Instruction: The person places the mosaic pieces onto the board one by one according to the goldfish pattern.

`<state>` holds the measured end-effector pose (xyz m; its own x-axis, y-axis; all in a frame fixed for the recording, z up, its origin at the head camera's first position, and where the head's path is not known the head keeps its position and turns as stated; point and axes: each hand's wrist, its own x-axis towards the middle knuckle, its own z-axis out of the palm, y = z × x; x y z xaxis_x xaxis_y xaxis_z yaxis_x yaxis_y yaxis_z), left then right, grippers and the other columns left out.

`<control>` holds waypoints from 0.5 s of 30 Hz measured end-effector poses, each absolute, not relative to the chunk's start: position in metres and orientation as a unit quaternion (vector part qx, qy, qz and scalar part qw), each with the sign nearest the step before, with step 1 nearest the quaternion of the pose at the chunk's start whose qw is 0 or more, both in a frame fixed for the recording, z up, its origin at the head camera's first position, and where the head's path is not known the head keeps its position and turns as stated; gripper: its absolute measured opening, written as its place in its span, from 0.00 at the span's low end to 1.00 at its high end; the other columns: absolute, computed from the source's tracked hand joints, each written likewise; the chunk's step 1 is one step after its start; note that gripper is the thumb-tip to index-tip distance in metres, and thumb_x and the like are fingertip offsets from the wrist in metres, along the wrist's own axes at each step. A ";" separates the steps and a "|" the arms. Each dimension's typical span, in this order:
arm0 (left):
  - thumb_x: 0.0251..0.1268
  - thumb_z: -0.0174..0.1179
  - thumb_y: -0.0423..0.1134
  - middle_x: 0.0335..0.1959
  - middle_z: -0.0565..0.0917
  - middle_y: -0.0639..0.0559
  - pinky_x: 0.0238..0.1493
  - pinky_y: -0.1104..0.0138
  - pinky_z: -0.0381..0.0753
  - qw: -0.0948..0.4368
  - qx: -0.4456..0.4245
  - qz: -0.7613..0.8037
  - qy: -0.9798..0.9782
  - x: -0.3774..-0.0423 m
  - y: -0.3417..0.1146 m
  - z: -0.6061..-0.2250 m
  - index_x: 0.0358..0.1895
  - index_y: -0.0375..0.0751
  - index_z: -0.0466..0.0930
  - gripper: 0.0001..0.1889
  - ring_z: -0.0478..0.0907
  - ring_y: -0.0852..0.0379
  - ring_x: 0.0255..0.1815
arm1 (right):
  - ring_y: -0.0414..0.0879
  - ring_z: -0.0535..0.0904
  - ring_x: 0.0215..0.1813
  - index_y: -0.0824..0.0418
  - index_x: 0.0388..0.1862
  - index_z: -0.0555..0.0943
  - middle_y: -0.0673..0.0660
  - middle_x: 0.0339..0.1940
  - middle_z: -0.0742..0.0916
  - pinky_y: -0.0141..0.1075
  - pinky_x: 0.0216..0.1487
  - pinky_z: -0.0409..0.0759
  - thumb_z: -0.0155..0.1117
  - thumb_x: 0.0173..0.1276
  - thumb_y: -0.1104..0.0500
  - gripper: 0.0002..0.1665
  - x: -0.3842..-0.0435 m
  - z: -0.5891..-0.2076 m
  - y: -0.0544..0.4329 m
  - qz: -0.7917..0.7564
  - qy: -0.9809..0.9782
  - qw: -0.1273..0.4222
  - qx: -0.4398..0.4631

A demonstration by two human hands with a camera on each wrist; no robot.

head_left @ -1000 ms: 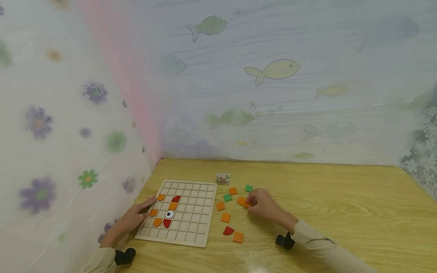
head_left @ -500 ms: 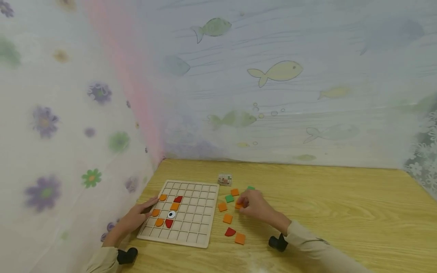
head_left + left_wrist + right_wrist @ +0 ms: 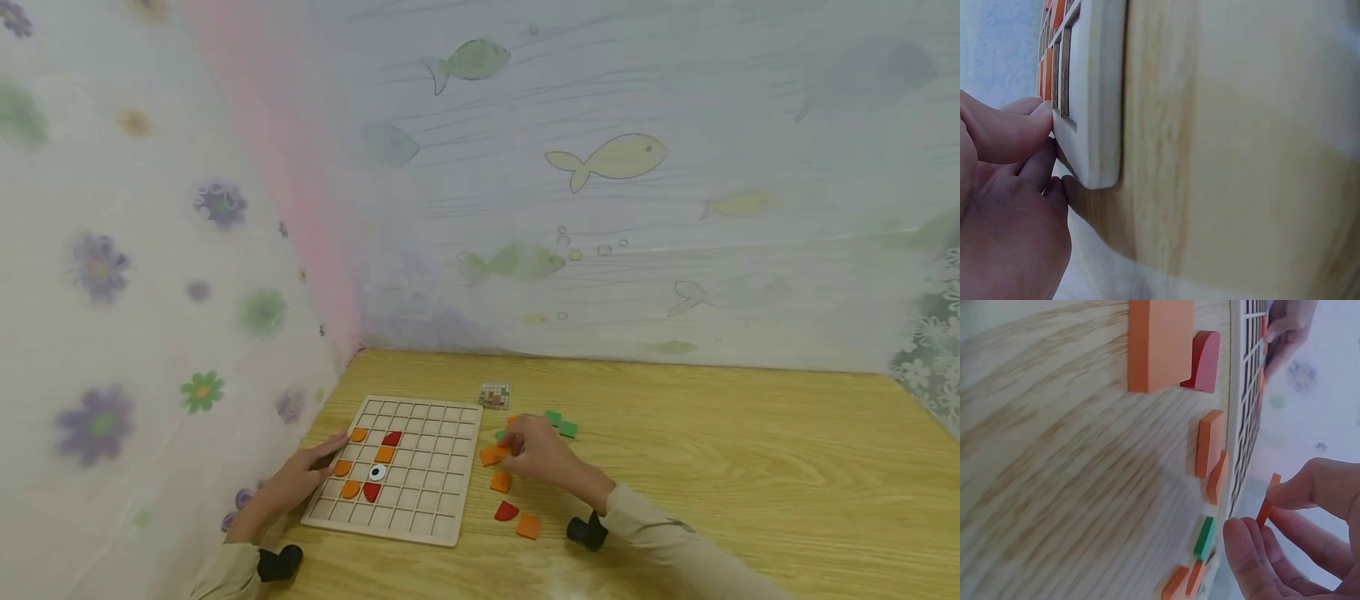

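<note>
My left hand (image 3: 300,479) rests at the left edge of a wooden grid board (image 3: 435,525), its extended fingers and its thumb touching the rim. On the board sit orange pieces, including an orange square (image 3: 385,454), red pieces and a white eye piece (image 3: 377,472). To the right of the board, my right hand (image 3: 543,454) pinches an orange tile (image 3: 1265,512) between thumb and fingers, above the table. An orange square tile (image 3: 490,456) lies just left of these fingers. The right hand partly hides a green tile and another orange one.
Loose pieces lie right of the board: an orange tile (image 3: 500,482), a red quarter-round piece (image 3: 506,511), an orange tile (image 3: 528,526) and two green tiles (image 3: 567,429). A small pattern card (image 3: 495,395) lies behind them. Fabric walls border the table (image 3: 712,467).
My right hand has moved left towards the board, carrying the orange tile from among the loose pieces. A second green tile has come into sight behind it. The left hand stays at the board.
</note>
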<state>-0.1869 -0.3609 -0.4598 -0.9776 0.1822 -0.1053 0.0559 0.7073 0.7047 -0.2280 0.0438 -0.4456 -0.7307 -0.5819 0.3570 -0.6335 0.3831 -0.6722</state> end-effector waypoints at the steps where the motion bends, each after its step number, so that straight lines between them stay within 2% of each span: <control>1: 0.65 0.48 0.26 0.73 0.54 0.36 0.66 0.39 0.43 0.085 0.065 0.378 0.920 -0.187 -0.361 -0.460 0.71 0.36 0.60 0.29 0.44 0.34 0.73 | 0.39 0.76 0.24 0.68 0.33 0.85 0.58 0.29 0.84 0.29 0.26 0.75 0.65 0.49 0.71 0.10 -0.228 -0.446 0.042 0.420 -0.829 0.030 0.368; 6: 0.65 0.47 0.25 0.73 0.53 0.37 0.67 0.39 0.43 0.085 0.067 0.378 0.920 -0.187 -0.361 -0.459 0.71 0.36 0.59 0.29 0.44 0.35 0.73 | 0.41 0.78 0.26 0.69 0.34 0.85 0.60 0.31 0.84 0.29 0.27 0.76 0.63 0.49 0.71 0.11 -0.229 -0.446 0.033 0.432 -0.817 0.029 0.381; 15: 0.65 0.48 0.26 0.73 0.54 0.37 0.66 0.39 0.43 0.086 0.064 0.381 0.918 -0.186 -0.361 -0.459 0.71 0.36 0.60 0.29 0.44 0.35 0.73 | 0.39 0.78 0.26 0.65 0.32 0.86 0.56 0.29 0.84 0.29 0.28 0.77 0.65 0.49 0.70 0.09 -0.233 -0.450 0.012 0.440 -0.815 0.027 0.375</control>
<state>-0.1862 -0.3608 -0.4592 -0.9770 0.1833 -0.1094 0.0522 0.7020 0.7102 -0.2331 0.0124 -0.4505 -0.7166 -0.5883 0.3747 -0.6363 0.3312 -0.6967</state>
